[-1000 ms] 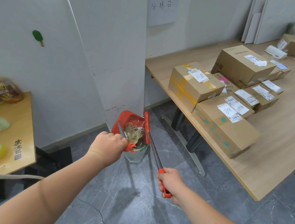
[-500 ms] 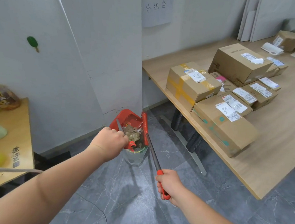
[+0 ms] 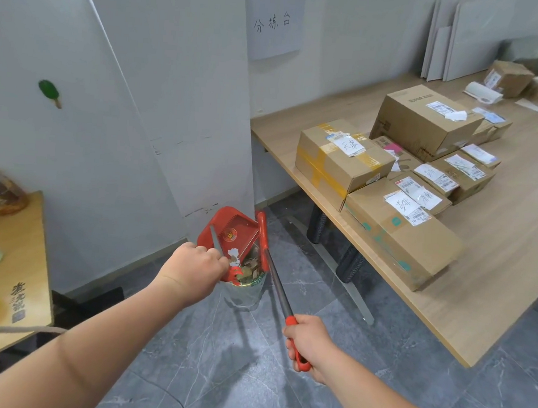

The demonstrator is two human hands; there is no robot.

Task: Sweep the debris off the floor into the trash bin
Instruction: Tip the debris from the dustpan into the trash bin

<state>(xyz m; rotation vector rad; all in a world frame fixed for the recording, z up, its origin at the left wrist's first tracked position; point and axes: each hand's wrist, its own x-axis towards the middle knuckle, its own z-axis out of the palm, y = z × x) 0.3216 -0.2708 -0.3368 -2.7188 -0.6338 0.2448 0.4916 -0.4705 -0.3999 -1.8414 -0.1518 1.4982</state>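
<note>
While the left hand (image 3: 193, 270) clenched its grip on the red plastic dustpan (image 3: 230, 229), tipped mouth-down over the small clear trash bin (image 3: 244, 293) on the marbled grey floor (image 3: 216, 360), leafy debris (image 3: 249, 268) lay at its lip; the right hand (image 3: 310, 342) closed its grip round the slim metal-shafted broom (image 3: 276, 280), slanting toward the bin.

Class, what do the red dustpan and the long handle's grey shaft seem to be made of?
Red dustpan: likely plastic, uniform glossy red with moulded ridges. Grey shaft: probably metal, thin, straight, dull sheen; not certain.
</note>
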